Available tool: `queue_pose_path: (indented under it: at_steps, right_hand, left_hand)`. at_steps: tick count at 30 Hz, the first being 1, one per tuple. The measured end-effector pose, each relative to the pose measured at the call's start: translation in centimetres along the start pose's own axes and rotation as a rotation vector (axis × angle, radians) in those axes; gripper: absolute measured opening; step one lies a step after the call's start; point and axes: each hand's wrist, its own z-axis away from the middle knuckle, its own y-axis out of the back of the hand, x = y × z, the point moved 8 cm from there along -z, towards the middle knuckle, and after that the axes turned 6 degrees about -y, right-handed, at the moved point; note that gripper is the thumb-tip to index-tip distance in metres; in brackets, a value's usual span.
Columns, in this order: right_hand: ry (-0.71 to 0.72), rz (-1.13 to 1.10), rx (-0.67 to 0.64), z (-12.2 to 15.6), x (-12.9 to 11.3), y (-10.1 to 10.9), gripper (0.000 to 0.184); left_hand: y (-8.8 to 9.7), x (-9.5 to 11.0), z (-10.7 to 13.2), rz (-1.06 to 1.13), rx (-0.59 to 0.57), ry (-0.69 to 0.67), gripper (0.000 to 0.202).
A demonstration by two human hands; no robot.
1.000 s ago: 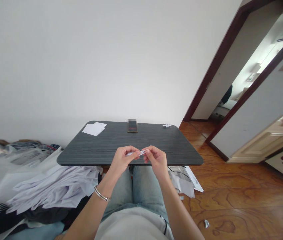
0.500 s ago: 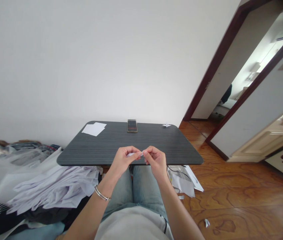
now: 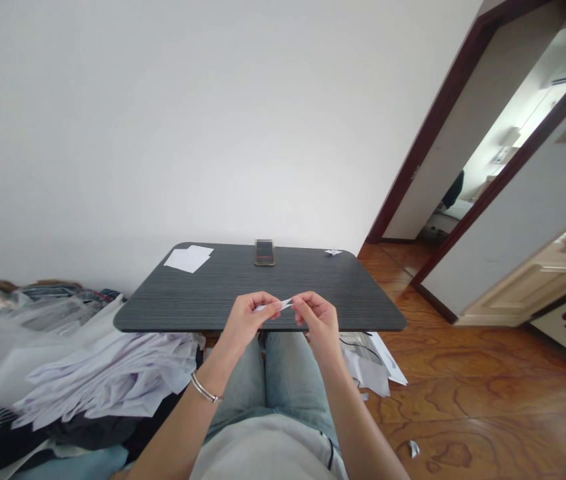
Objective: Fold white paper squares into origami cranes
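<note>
Above the near edge of the dark table [image 3: 203, 293], my left hand [image 3: 251, 313] pinches a small folded piece of white paper [image 3: 286, 304] between thumb and fingers. Its pointed tip sticks out toward the right, seemingly split in two. My right hand [image 3: 317, 317] is closed in a pinch at that tip, thumb against forefinger. Much of the paper is hidden inside my left hand. A small folded white paper figure [image 3: 333, 252] lies at the table's far right, and flat white sheets [image 3: 189, 258] lie at its far left.
A phone-like dark device [image 3: 265, 253] leans at the table's back middle, near the wall. Heaped clothes and white cloth [image 3: 113, 380] are on the left. Papers [image 3: 375, 370] and a cable lie below the table on the right; a paper scrap [image 3: 414, 449] is on the wooden floor.
My right hand has shifted slightly right, away from my left hand. More of the paper's pointed tip now shows between them. My left hand stays almost in place.
</note>
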Motion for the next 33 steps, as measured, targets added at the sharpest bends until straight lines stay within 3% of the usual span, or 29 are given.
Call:
queue_pose_path:
  at_steps: [9, 24, 33]
  right_hand:
    - [0.069, 0.135, -0.092, -0.04, -0.27, -0.63, 0.018]
    - [0.100, 0.013, 0.020, 0.43, -0.02, -0.79, 0.024]
    - [0.138, 0.209, -0.079, 0.00, -0.39, -0.71, 0.020]
  left_hand:
    - [0.04, 0.17, 0.05, -0.076, -0.027, -0.050, 0.022]
    - [-0.81, -0.24, 0.13, -0.066, -0.101, -0.068, 0.025]
    - [-0.30, -0.02, 0.02, -0.138, -0.100, -0.107, 0.026]
